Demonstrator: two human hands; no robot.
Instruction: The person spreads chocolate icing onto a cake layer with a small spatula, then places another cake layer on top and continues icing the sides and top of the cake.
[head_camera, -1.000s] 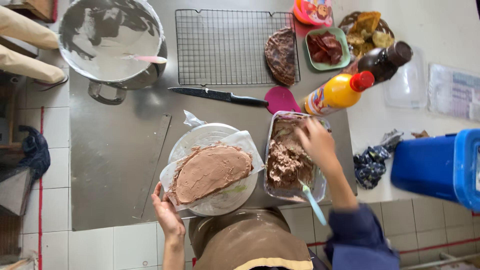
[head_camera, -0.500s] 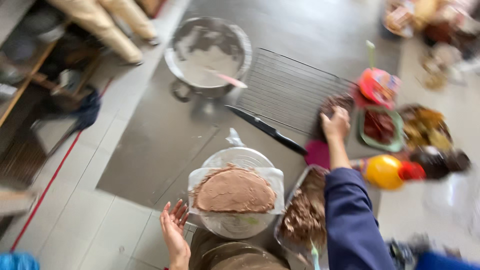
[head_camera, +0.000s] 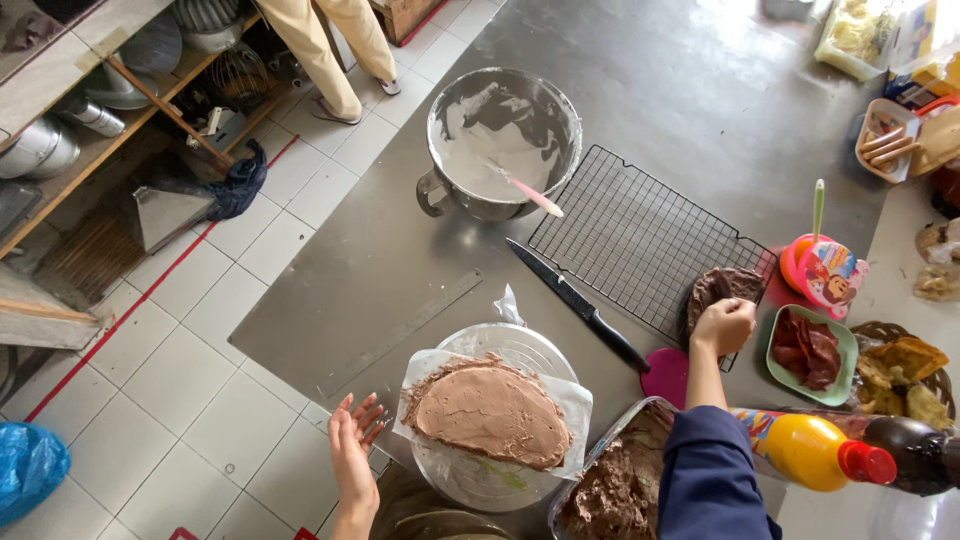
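The right hand (head_camera: 724, 325) is closing its grip on the dark brown round cake layer (head_camera: 722, 290) lying on the black wire cooling rack (head_camera: 640, 235) near the right edge of the grey steel tabletop (head_camera: 400, 270), while the left hand (head_camera: 352, 445) is hovering with an open grip at the near edge.

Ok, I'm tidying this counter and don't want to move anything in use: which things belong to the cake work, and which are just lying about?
In use:
right hand on the brown cake layer at the wire rack
left hand, open beside the frosted cake layer
tray of brown frosting

Lying about:
knife
mixing bowl
yellow bottle
green dish
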